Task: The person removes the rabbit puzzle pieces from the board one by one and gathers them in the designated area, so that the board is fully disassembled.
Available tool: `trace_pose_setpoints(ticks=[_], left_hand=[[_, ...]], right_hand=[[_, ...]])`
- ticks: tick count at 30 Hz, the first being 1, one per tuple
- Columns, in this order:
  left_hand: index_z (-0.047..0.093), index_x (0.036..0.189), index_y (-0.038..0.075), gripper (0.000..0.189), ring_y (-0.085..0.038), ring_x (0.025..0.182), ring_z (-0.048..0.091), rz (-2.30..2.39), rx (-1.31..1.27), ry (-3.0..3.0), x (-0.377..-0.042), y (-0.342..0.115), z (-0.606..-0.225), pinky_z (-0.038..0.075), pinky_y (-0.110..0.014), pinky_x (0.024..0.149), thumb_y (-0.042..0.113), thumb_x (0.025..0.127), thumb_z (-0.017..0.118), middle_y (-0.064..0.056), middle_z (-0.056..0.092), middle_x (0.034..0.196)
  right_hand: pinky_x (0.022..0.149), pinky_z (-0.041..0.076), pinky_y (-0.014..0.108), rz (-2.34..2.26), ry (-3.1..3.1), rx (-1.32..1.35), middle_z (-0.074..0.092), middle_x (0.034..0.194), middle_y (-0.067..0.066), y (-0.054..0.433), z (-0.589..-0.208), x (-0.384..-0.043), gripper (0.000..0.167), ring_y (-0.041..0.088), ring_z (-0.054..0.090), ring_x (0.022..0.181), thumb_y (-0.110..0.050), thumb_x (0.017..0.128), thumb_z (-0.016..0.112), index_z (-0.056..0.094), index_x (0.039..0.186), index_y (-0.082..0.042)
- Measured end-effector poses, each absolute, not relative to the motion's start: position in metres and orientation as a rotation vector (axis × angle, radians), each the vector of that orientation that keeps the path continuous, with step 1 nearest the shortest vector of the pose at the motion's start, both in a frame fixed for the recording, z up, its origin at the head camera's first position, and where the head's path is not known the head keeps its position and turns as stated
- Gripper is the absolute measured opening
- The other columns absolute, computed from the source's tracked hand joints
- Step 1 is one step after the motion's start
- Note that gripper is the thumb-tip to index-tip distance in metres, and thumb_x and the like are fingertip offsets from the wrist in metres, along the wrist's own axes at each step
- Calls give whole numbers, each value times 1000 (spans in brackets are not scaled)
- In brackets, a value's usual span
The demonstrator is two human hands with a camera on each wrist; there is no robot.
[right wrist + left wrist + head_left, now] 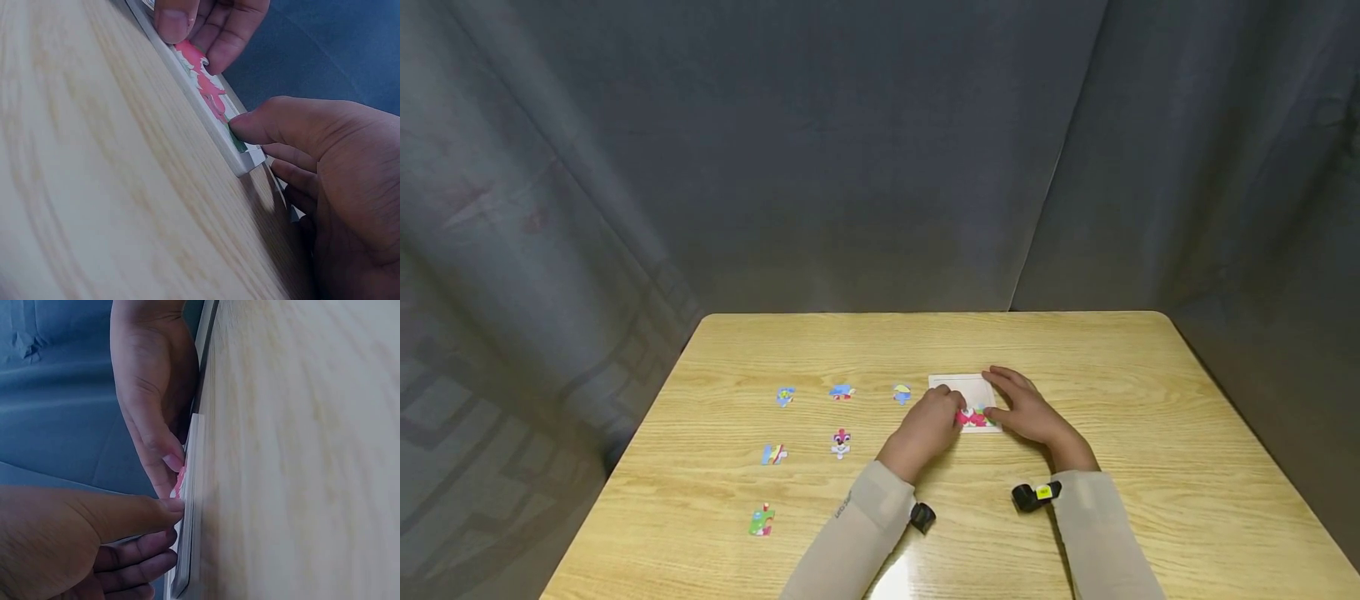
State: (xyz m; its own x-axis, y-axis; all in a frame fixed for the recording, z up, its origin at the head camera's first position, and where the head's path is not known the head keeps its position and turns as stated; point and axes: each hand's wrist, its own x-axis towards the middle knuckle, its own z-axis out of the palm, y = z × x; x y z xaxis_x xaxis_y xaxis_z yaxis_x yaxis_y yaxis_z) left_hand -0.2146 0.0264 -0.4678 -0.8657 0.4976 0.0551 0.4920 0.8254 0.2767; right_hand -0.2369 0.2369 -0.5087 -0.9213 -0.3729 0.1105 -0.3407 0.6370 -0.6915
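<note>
A small white puzzle tray (962, 387) lies on the table, with pink, white and green puzzle pieces (209, 90) along its near side. At the tray's left part, my left hand (931, 422) pinches a pink jigsaw piece (189, 51) between thumb and fingers, low against the tray. My right hand (1030, 412) holds the tray at its right edge. Its thumb (247, 127) presses on the green piece in the near right corner, while the other fingers lie along the outer side. My left fingers hide part of the tray's left side in the head view.
Several loose jigsaw pieces lie left of the tray: a blue-and-yellow one (902, 394), a blue-and-red one (842, 392), a blue one (785, 396), one with a face (841, 443), a striped one (773, 454) and a green one (762, 520). Dark curtains (880, 167) surround the wooden table (1150, 417).
</note>
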Motion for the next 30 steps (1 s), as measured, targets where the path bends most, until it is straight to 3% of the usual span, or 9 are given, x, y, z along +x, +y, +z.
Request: trace_pose_setpoints(ticks=[8,16,23,30], left_hand=[[71,111,10,21,-16,93,60,430,828,3003,-215,25,-469,51,-19,82,8,90,67,-2,63,102],[70,115,12,26,-16,98,61,402,789,3015,-217,25,-467,52,-22,82,22,91,70,-2,64,108],[69,118,12,26,-13,100,61,476,796,2975,-214,19,-467,51,-20,85,21,93,68,0,64,110],[69,116,12,24,-12,99,61,411,964,2955,-192,8,-457,50,-19,84,21,94,66,1,63,109]], right_hand=[[107,19,67,-1171,2798,-606,27,154,20,236,-508,-235,65,44,17,140,-25,92,68,40,146,-1],[107,19,68,-1160,2812,-622,27,153,21,237,-506,-235,65,45,17,140,-24,93,67,40,146,-1],[106,20,69,-1162,2799,-636,25,154,21,237,-508,-237,64,46,17,140,-26,94,66,39,147,-1],[106,20,69,-1165,2803,-611,26,154,20,238,-508,-237,65,45,17,140,-24,93,67,39,147,-2]])
